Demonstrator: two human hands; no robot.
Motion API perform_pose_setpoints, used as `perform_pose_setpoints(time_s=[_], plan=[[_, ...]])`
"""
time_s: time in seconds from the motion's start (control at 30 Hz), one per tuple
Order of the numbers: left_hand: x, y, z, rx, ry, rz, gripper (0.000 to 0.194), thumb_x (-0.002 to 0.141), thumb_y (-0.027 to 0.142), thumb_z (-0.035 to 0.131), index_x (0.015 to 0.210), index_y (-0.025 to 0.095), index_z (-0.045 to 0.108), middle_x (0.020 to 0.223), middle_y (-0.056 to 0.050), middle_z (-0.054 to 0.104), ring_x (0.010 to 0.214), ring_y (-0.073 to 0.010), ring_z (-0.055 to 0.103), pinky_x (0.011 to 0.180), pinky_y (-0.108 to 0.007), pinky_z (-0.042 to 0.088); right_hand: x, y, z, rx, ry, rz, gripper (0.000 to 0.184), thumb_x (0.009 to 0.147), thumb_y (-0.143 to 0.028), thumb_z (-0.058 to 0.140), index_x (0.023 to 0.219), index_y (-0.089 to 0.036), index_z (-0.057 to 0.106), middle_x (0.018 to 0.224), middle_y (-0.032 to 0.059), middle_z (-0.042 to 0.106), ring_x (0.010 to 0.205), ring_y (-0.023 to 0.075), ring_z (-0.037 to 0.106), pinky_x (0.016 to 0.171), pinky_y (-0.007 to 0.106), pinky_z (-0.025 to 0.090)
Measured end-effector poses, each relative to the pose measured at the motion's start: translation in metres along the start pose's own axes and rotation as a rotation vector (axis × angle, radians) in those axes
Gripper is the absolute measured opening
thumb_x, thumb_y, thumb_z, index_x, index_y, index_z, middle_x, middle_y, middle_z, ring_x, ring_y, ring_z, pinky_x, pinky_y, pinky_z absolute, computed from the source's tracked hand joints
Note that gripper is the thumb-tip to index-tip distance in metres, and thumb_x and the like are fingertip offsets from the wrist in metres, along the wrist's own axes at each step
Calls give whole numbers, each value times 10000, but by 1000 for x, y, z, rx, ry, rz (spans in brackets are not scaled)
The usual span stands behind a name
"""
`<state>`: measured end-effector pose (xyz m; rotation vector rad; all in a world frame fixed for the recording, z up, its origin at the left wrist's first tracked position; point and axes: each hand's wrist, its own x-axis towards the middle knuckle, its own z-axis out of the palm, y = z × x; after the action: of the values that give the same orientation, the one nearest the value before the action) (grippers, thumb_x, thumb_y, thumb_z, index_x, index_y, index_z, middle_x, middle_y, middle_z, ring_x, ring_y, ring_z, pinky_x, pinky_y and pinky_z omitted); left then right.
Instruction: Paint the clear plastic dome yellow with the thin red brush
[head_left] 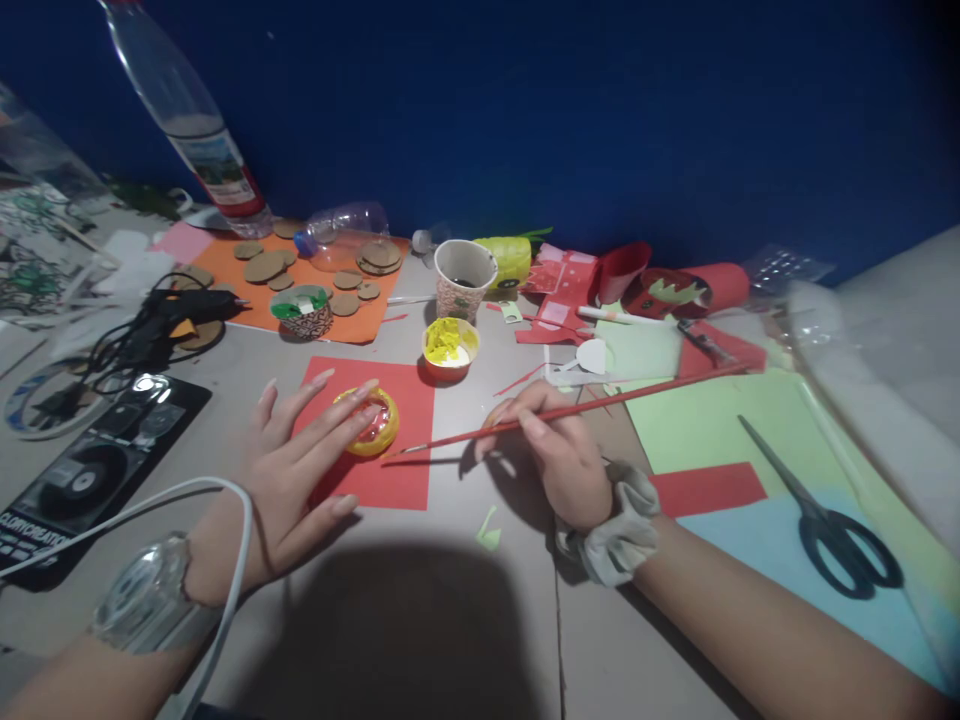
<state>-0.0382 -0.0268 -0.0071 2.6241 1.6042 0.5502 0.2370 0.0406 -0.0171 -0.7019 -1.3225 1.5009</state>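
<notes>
My left hand [281,480] lies with its fingers stretched and spread, fingertips resting on a round yellow-rimmed piece [387,438] with a clear, reddish-looking middle. Under that piece is a square of red paper [409,485]. A long red paintbrush [645,399] is pinched in my right hand [562,455]; its tip points left, just beside the yellow rim, and whether it touches the paper I cannot tell. Just beyond the red square stands a small cut-down cup [448,371] with yellow paint. Behind it is a patterned paper cup [457,297] holding dark liquid.
Scissors [840,540] lie on coloured paper at right. Red paper rolls [724,287] and scraps sit behind. At left are a tall plastic bottle [206,160], cardboard discs [264,267] on orange paper, a green-paint cup [302,318], a glue gun [187,303] and a white cable [238,560] crossing my left wrist.
</notes>
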Motion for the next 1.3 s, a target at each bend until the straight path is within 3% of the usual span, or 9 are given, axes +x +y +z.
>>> perform_pose_setpoints(time_s=[0.1, 0.27, 0.43, 0.6, 0.77, 0.97, 1.17, 1.3], plan=[[0, 0, 1, -6, 10, 4, 581, 969, 448, 343, 1524, 282, 303, 1549, -71, 443, 1506, -328, 209, 1204, -565, 27, -2, 1, 3, -16, -63, 15, 164, 991, -351, 536, 920, -214, 593, 793, 19, 731, 730, 159, 720, 687, 317, 603], [0, -1, 2, 4, 15, 14, 574, 973, 452, 330, 1515, 261, 324, 1546, -81, 446, 1495, -336, 218, 1201, -558, 16, 4, -1, -1, 18, 175, -79, 162, 969, -294, 568, 830, -212, 585, 682, -12, 703, 607, 137, 679, 581, 269, 583], [1, 0, 2, 4, 21, 18, 577, 976, 479, 320, 1502, 244, 344, 1543, -88, 446, 1481, -347, 238, 1199, -565, 31, 3, 0, -2, 1, 8, -39, 163, 973, -326, 557, 862, -209, 582, 719, 10, 722, 628, 162, 694, 590, 306, 584], [1, 1, 2, -3, 38, 13, 566, 979, 455, 314, 1514, 270, 331, 1542, -69, 451, 1495, -328, 230, 1205, -548, 38, 4, 1, -1, 20, 175, -98, 162, 980, -273, 540, 839, -208, 587, 693, -8, 707, 621, 135, 675, 581, 266, 572], [1, 0, 3, -10, 34, 15, 570, 971, 416, 337, 1522, 272, 318, 1551, -69, 439, 1497, -334, 226, 1199, -562, 48, -4, 2, 3, -22, -43, -68, 125, 1000, -298, 514, 926, -221, 579, 791, 14, 724, 708, 163, 711, 642, 326, 605], [1, -1, 1, 67, 29, 6, 576, 971, 390, 354, 1529, 255, 310, 1537, -102, 452, 1465, -395, 253, 1152, -650, 86, -8, 2, 5, -89, 122, -300, 117, 1005, -237, 496, 955, -250, 601, 788, 2, 702, 671, 147, 694, 568, 288, 607], [1, 2, -2, 178, 55, -27, 617, 940, 391, 438, 1535, 294, 309, 1498, -87, 502, 1420, -417, 310, 1116, -711, 124, -14, 4, 0, -233, -160, -299, 154, 1006, -237, 467, 1055, -284, 605, 902, 46, 703, 837, 215, 720, 665, 389, 617], [1, 3, -2, 173, 56, -52, 646, 925, 391, 460, 1544, 316, 290, 1503, -69, 498, 1415, -420, 322, 1119, -702, 125, -13, 6, -3, -312, -82, -306, 154, 1011, -210, 462, 1087, -272, 581, 995, 44, 702, 878, 191, 725, 757, 378, 612]])
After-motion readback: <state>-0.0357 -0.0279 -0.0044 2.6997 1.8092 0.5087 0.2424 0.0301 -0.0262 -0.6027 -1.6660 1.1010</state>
